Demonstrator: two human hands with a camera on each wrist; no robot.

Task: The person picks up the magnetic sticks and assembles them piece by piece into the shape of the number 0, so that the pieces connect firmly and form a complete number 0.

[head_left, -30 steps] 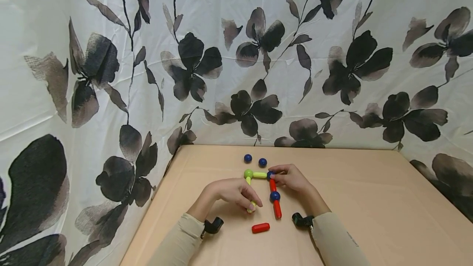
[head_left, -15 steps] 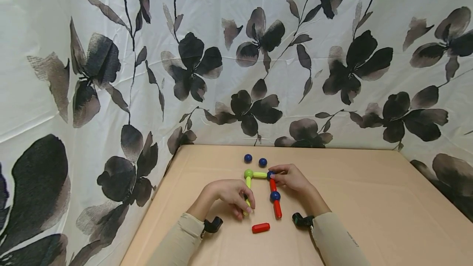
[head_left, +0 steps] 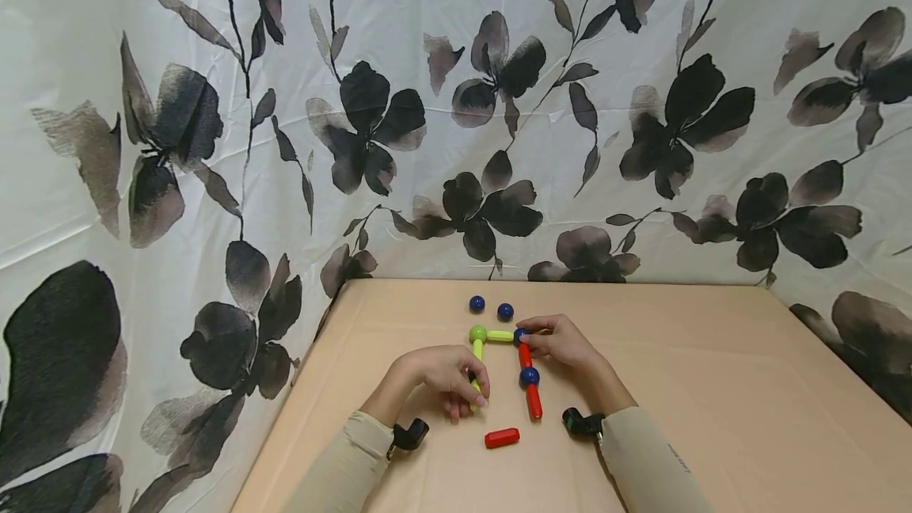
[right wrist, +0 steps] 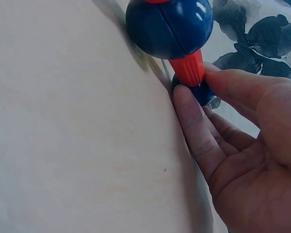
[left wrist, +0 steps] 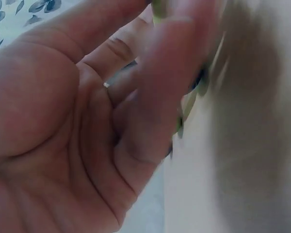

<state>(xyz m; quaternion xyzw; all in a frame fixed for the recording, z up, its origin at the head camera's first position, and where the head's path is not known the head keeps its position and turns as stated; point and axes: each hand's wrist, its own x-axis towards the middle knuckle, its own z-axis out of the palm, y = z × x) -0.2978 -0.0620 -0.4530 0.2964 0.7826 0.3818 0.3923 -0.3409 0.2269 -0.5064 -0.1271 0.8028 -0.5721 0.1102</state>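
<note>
A frame of magnetic-looking sticks and balls lies on the table. Its green ball (head_left: 478, 334) joins a yellow-green stick (head_left: 500, 336) to a second yellow-green stick (head_left: 477, 351) running toward the left hand (head_left: 449, 374). That hand pinches the near part of this line of sticks; a dark spot between its fingers, perhaps a blue ball, is mostly hidden. At the far right corner, the right hand (head_left: 565, 343) holds a blue ball (head_left: 521, 335) between thumb and fingers. From there a red stick (head_left: 525, 355), another blue ball (right wrist: 169, 26) and a second red stick (head_left: 533, 402) extend nearer.
Two loose blue balls, one (head_left: 476, 304) left of the other (head_left: 505, 311), lie beyond the frame. A loose red stick (head_left: 502, 438) rests nearer, between the forearms. The tan table (head_left: 677, 386) meets a flowered cloth (head_left: 570, 141) behind.
The left hand has shifted slightly left, and the near end of the yellow-green line has swung left with it. The right hand stays at the corner ball.
</note>
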